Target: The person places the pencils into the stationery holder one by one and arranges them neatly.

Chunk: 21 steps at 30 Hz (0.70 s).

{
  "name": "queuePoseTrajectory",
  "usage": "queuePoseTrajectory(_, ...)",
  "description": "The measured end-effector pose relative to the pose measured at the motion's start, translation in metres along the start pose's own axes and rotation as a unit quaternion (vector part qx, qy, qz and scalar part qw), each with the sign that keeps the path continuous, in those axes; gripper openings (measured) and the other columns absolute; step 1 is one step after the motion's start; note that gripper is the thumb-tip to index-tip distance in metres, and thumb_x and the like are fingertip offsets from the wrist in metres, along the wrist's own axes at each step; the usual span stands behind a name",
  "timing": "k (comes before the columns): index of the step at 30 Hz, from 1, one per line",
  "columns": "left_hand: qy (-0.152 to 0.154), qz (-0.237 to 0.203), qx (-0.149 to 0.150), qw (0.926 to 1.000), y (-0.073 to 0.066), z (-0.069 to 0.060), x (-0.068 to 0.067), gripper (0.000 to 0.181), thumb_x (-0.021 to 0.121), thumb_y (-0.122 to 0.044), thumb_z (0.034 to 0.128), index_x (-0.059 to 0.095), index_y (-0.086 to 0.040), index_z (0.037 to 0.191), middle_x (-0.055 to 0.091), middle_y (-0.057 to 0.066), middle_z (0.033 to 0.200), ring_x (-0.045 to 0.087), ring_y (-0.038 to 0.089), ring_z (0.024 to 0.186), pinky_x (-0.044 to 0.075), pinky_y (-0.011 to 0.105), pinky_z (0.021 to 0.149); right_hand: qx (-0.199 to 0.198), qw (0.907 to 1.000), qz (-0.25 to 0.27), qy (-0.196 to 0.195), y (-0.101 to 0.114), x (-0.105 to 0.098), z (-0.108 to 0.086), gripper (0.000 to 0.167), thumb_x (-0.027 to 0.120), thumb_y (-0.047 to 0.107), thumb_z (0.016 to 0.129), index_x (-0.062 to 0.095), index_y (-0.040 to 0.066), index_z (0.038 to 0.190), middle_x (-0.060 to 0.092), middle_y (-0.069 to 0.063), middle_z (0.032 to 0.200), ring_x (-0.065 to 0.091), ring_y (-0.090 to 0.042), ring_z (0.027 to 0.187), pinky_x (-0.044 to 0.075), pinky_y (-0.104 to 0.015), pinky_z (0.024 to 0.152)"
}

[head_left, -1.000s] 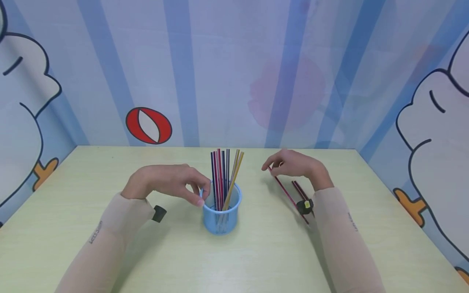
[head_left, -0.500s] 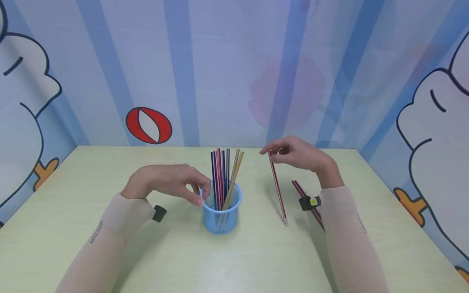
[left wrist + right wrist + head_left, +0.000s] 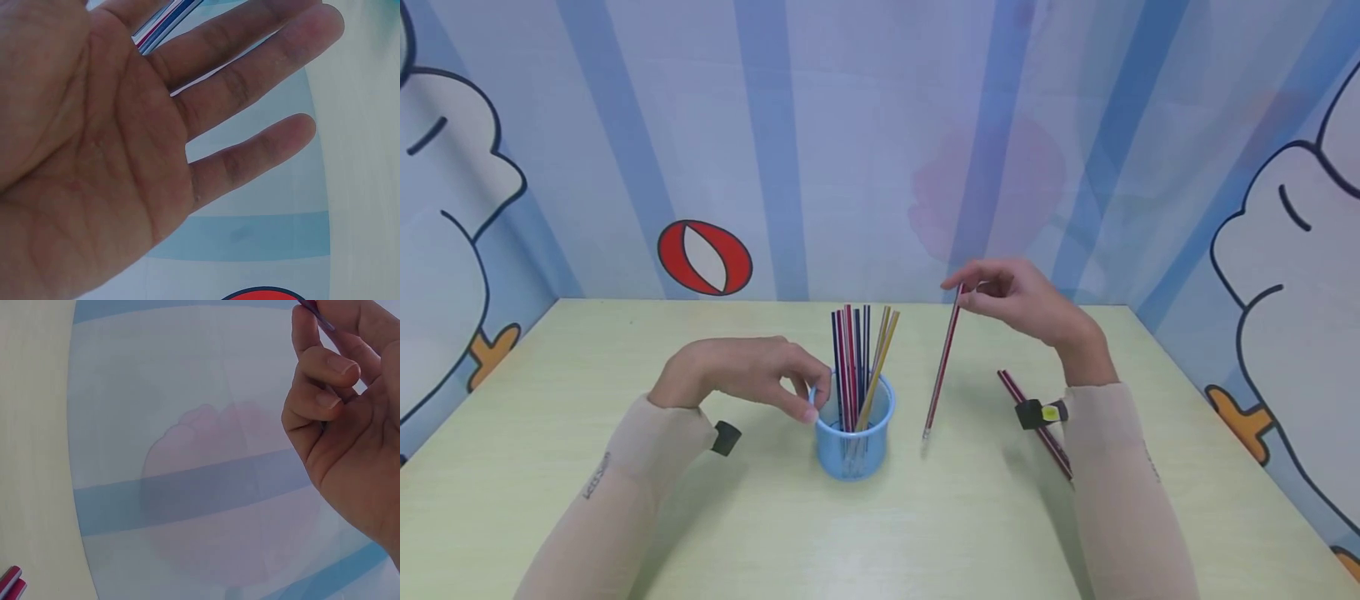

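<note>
A light-blue pencil cup (image 3: 851,458) stands upright on the table, with several dark-blue, red and yellow pencils (image 3: 859,367) leaning in it. My left hand (image 3: 748,371) grips the cup's left rim between thumb and index finger. In the left wrist view the other fingers of that hand (image 3: 237,94) are stretched out, and a few pencils show behind them. My right hand (image 3: 1018,300) pinches the upper end of a red striped pencil (image 3: 942,371) between thumb and fingers. That pencil hangs tilted above the table, right of the cup, its metal-and-eraser end down.
A pair of dark-red pencils (image 3: 1036,425) lies side by side on the table (image 3: 880,542), partly hidden by the right wrist's camera and sleeve. A printed fabric backdrop (image 3: 872,150) rises behind the table's far edge and along both sides.
The right hand has raised the red pencil off the table and swung its lower end left, toward the cup. The left hand and cup have stayed in place.
</note>
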<state>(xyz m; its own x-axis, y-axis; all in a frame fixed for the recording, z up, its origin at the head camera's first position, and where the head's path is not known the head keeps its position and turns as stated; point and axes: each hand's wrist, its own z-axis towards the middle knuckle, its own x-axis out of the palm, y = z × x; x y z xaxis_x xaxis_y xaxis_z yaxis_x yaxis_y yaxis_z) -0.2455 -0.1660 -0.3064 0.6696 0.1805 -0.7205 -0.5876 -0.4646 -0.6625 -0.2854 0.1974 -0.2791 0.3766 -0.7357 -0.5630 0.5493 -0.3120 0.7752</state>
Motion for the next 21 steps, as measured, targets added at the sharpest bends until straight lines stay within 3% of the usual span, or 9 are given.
queuePoseTrajectory(9, -0.001, 0.007, -0.006, 1.0000, -0.001, 0.000, 0.000, 0.008, 0.071, -0.025, 0.0939, 0.064, -0.020, 0.094, 0.064, -0.009, 0.091, 0.065, 0.012, 0.100, 0.051, 0.034, 0.093, -0.048, 0.9972, 0.052, -0.026, 0.008, -0.004, -0.005, 0.021, 0.060, 0.005, 0.098, 0.070, 0.008, 0.116, 0.064, -0.008, 0.093, 0.053, -0.018, 0.071, 0.049, -0.027, 0.067)
queuePoseTrajectory(14, -0.001, 0.005, -0.002, 1.0000, 0.000, 0.000, 0.001, 0.008, 0.071, -0.023, 0.0937, 0.064, -0.020, 0.094, 0.064, -0.008, 0.091, 0.065, 0.013, 0.099, 0.051, 0.033, 0.093, -0.079, 0.9890, 0.117, -0.045, 0.010, -0.001, -0.003, 0.019, 0.057, 0.001, 0.097, 0.070, 0.008, 0.110, 0.047, -0.001, 0.068, 0.035, -0.018, 0.057, 0.032, -0.030, 0.053)
queuePoseTrajectory(17, -0.001, 0.004, -0.001, 1.0000, 0.000, 0.001, 0.001, 0.008, 0.071, -0.023, 0.0937, 0.064, -0.020, 0.094, 0.063, -0.008, 0.091, 0.065, 0.013, 0.099, 0.052, 0.033, 0.094, -0.090, 0.9819, 0.156, -0.059, 0.011, 0.003, -0.002, 0.017, 0.057, 0.000, 0.097, 0.069, 0.007, 0.108, 0.043, -0.001, 0.068, 0.027, -0.018, 0.054, 0.025, -0.034, 0.054)
queuePoseTrajectory(21, -0.001, 0.005, -0.001, 1.0000, -0.001, 0.001, 0.001, 0.008, 0.071, -0.024, 0.0939, 0.064, -0.020, 0.094, 0.064, -0.009, 0.091, 0.065, 0.012, 0.099, 0.051, 0.033, 0.094, -0.094, 0.9764, 0.178, -0.076, 0.012, 0.008, 0.001, 0.015, 0.059, -0.001, 0.096, 0.068, 0.005, 0.106, 0.048, -0.002, 0.074, 0.027, -0.018, 0.055, 0.024, -0.034, 0.055)
